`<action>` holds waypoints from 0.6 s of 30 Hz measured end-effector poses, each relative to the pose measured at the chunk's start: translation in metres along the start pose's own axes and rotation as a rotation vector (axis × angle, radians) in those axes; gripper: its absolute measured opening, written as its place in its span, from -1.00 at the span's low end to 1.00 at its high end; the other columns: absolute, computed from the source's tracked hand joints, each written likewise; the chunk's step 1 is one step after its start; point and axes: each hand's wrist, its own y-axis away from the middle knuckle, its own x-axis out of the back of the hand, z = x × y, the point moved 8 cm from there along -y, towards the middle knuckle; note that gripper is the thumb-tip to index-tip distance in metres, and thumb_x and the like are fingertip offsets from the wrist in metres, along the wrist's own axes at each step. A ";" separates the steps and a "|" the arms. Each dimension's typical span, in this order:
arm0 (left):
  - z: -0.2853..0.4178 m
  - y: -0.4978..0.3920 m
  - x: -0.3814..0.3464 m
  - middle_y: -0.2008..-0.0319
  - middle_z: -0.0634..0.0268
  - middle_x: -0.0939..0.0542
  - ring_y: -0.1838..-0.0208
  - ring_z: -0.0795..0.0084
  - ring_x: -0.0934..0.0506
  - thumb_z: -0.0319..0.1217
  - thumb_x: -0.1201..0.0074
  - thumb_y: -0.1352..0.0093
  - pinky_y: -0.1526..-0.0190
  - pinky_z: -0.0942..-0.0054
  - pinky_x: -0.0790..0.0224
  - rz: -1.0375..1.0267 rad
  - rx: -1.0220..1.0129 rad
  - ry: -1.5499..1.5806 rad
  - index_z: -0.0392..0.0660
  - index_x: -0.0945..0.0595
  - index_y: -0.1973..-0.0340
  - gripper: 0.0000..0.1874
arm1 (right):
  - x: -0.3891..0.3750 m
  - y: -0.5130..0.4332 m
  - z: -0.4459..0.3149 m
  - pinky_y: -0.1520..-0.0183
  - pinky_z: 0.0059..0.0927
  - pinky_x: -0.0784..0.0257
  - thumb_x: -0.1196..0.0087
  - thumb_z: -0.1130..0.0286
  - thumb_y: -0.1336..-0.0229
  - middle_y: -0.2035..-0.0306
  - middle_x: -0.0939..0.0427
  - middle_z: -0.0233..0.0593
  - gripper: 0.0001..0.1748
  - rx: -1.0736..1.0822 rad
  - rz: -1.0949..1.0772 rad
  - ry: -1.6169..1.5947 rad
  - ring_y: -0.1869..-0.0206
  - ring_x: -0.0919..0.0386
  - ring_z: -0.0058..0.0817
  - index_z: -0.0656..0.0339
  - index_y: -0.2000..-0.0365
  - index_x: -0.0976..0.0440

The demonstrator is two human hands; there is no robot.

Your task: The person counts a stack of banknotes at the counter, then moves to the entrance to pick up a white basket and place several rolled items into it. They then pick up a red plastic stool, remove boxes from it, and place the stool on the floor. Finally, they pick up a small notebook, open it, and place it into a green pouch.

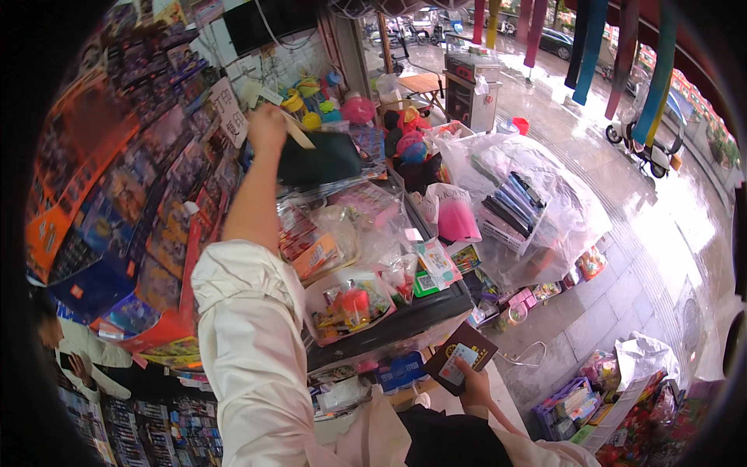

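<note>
My left hand (268,129) is raised over the back of the counter, its fingers closed around something I cannot make out; a pale strip (299,133) shows beside it. Just below lies a dark green flat board or folder (320,160). Low on the right, my right hand (474,382) holds a dark maroon booklet (487,350) with gold marks, and a light blue card (457,362) lies on its cover under my thumb. Between the hands, the counter bears plastic-wrapped goods and a white tray of small packets (350,306).
Packed shelves of toy boxes (128,187) rise at the left. Pens in a box (513,207) sit among plastic sheeting at the right. A purple basket (567,408) stands lower right on the pavement. Another person (81,362) holds a phone at the lower left.
</note>
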 end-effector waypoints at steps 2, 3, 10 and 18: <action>0.007 -0.037 0.012 0.38 0.06 -0.68 0.30 0.09 -0.65 -0.27 -0.09 -0.19 0.19 0.21 -0.48 0.165 0.218 0.207 -0.19 -0.67 0.30 -0.72 | -0.001 -0.002 -0.009 0.14 -0.28 -0.57 -0.23 0.43 -0.10 0.20 -0.62 -0.15 -0.67 0.005 -0.011 -0.014 0.22 -0.63 -0.32 0.35 0.13 -0.50; 0.024 -0.052 0.016 0.41 0.09 -0.68 0.37 0.22 -0.64 -0.29 -0.12 -0.18 0.26 0.30 -0.49 0.172 0.195 0.434 -0.23 -0.66 0.33 -0.73 | -0.003 -0.002 -0.015 0.14 -0.28 -0.57 -0.23 0.43 -0.10 0.20 -0.62 -0.16 -0.67 0.008 -0.030 -0.031 0.22 -0.63 -0.32 0.35 0.13 -0.50; 0.198 -0.078 0.089 0.65 0.35 -0.54 0.59 0.62 -0.43 -0.12 -0.20 -0.25 0.52 0.51 -0.23 -0.145 -0.149 0.488 -0.25 -0.62 0.50 -0.61 | -0.041 0.011 -0.105 0.06 -0.28 -0.51 -0.19 0.39 -0.14 0.14 -0.57 -0.18 -0.60 0.057 -0.097 0.004 0.13 -0.58 -0.35 0.35 0.04 -0.42; 0.324 0.044 0.133 0.73 0.50 -0.35 0.63 0.71 -0.28 -0.08 -0.17 -0.30 0.59 0.57 -0.06 -0.539 -0.405 0.285 -0.15 -0.59 0.50 -0.63 | -0.149 0.122 -0.236 -0.14 -0.27 -0.39 -0.34 0.34 0.03 -0.01 -0.53 -0.11 -0.39 0.571 -0.672 0.189 -0.06 -0.52 -0.28 0.30 -0.04 -0.40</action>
